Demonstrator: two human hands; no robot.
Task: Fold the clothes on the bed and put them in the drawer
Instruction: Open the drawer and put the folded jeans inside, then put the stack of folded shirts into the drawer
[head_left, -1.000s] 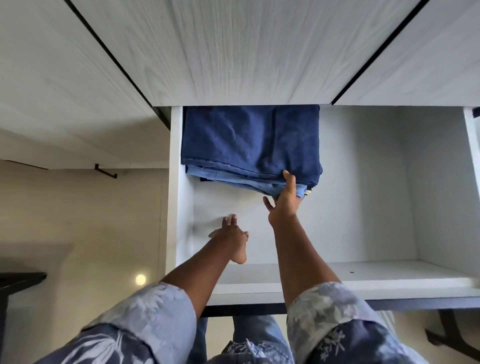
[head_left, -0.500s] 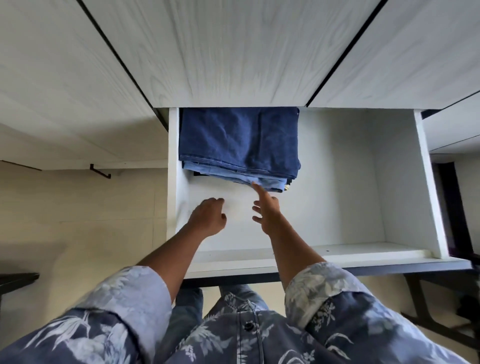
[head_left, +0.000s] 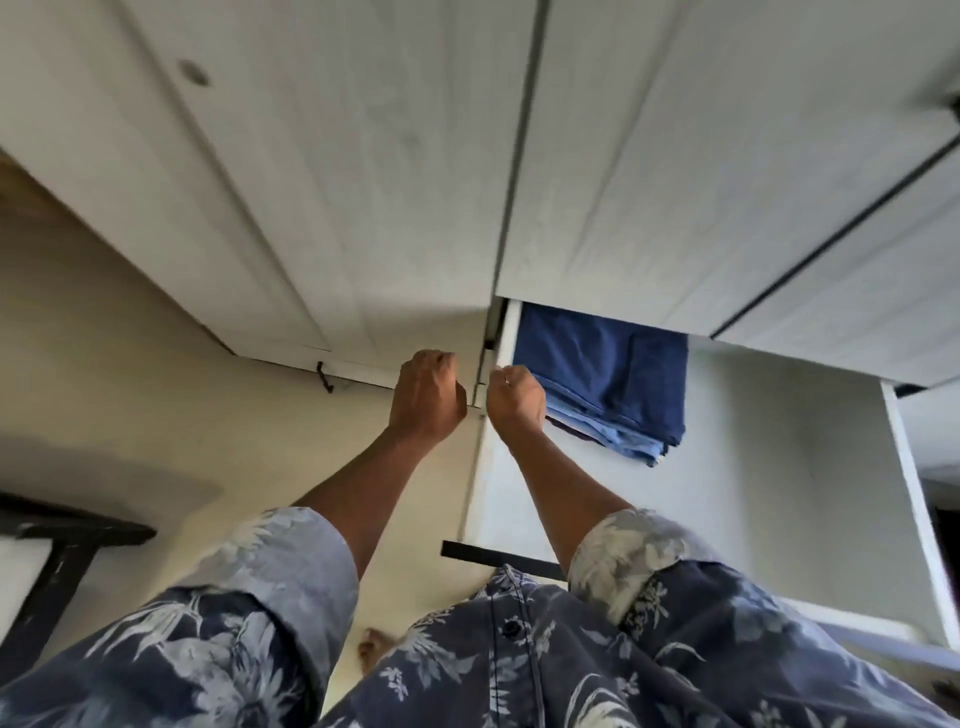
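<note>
Back-left in the drawer (head_left: 779, 467), folded clothes (head_left: 597, 374) lie flat, layered edges frontward.

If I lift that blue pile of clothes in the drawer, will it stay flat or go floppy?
Probably floppy: the blue pile is soft folded cloth, and its layered edges sit unevenly. Lifted from one side, the layers would likely slide apart. Pushed, it should slide across the smooth drawer floor, not roll.
</note>
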